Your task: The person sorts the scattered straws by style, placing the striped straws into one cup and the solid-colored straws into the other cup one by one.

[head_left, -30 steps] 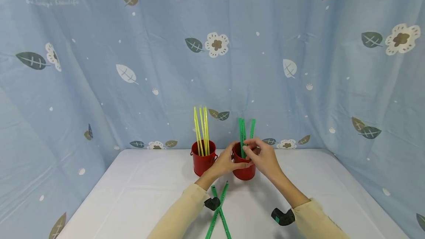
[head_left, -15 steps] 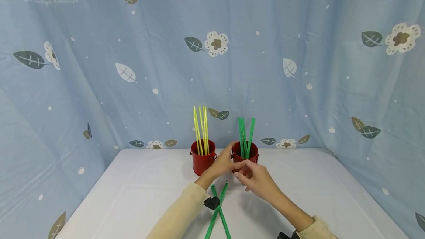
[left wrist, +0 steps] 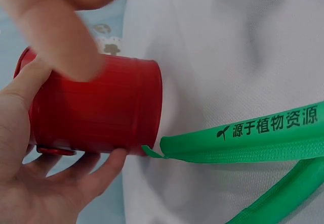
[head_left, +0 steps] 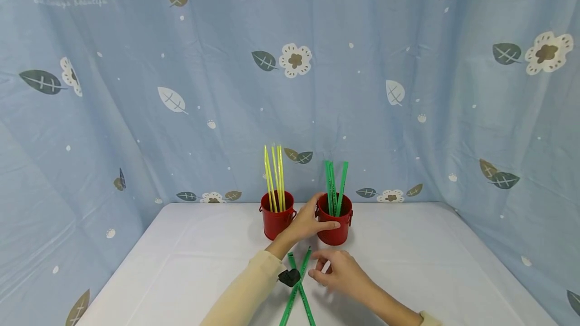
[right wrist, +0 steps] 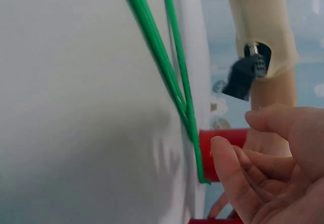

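My left hand (head_left: 307,221) grips the right-hand red bucket (head_left: 333,237), thumb across its front and fingers round the far side. Several green wrapped straws (head_left: 343,185) stand in this bucket, leaning slightly apart. Two more green wrapped straws (head_left: 290,303) lie crossed on the table in front; the left wrist view shows dark printing on one straw (left wrist: 243,140). Just right of their far ends hovers my right hand (head_left: 342,273), fingers loosely bent and nothing between them. In the right wrist view, the thumb and fingertips of this hand (right wrist: 283,163) are apart.
A second red bucket (head_left: 275,225) with several thin yellow sticks (head_left: 274,180) stands close on the left. A blue patterned curtain (head_left: 290,104) hangs behind the white table (head_left: 204,265). A black wrist device (head_left: 289,277) on the left sleeve overlaps the crossed straws.
My right hand has left the green straws in the right bucket and come down toward the crossed pair. My left hand has stayed on the bucket.
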